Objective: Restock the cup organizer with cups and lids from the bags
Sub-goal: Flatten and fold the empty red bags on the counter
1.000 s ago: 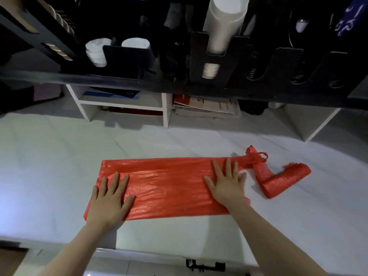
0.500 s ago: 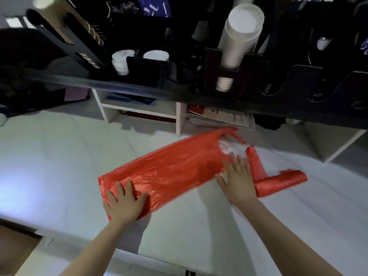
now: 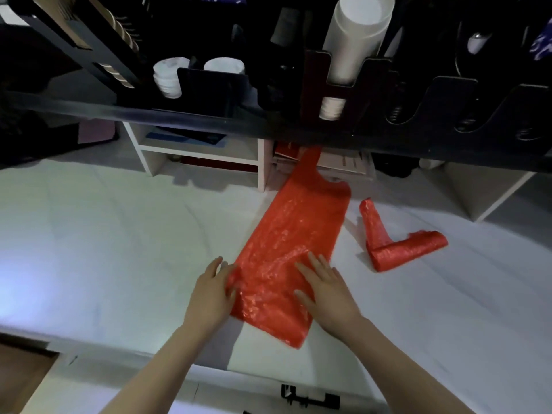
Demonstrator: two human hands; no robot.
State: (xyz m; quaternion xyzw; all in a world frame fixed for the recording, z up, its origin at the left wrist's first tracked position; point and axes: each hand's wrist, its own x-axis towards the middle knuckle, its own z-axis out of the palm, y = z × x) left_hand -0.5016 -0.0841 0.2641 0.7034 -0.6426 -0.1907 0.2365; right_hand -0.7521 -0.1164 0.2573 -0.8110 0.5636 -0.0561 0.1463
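Observation:
A flattened red plastic bag (image 3: 294, 231) lies lengthwise on the white table (image 3: 104, 234), its handles pointing away from me. My left hand (image 3: 213, 289) pinches the bag's near left edge, fingers curled on the plastic. My right hand (image 3: 324, 286) rests flat on the bag's near end, fingers spread. A second red bag (image 3: 394, 245), folded into an L shape, lies to the right. Above, the black cup organizer (image 3: 343, 85) holds a tall white cup stack (image 3: 355, 34), white lids (image 3: 168, 77) and brown cups (image 3: 119, 40).
A white shelf unit (image 3: 203, 156) with books and papers stands at the table's far side. The organizer's right slots (image 3: 466, 109) show only springs. The table's near edge runs just below my forearms.
The bag has been turned from lying crosswise to pointing away from me. Both hands have come together at its near end, and the left hand now grips the edge.

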